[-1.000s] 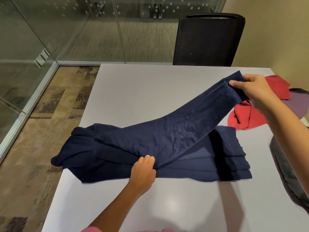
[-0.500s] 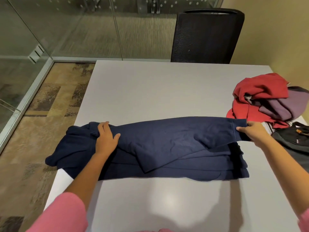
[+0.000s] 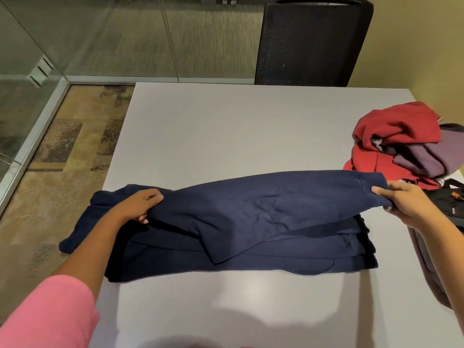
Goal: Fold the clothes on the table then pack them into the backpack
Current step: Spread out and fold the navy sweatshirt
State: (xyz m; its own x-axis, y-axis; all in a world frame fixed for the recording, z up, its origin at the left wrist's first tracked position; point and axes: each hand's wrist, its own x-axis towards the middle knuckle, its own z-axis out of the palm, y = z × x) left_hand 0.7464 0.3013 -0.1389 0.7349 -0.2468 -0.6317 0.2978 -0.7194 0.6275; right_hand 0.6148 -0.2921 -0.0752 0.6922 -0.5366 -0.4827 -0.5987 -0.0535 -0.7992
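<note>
- The right hand (image 3: 411, 204) is pinching the cuff end of a navy top (image 3: 251, 222), holding the sleeve stretched across the folded body; a loosened pinch is likely to let the sleeve sag off the right edge and undo the fold.
- The left hand (image 3: 140, 205) is gripping the sleeve's other end, fingers curled into the cloth; pulling unevenly is liable to drag the layers beneath askew.
- The top's left part is hanging over the worktop (image 3: 226, 126) edge, so its weight is threatening to slide the bundle off.
- The top is lying along the near half of the worktop, thick, dark, soft and creased, in several stacked layers.
- Red and purple clothes (image 3: 396, 144) are waiting unfolded at far right, beside the backpack (image 3: 449, 207).
</note>
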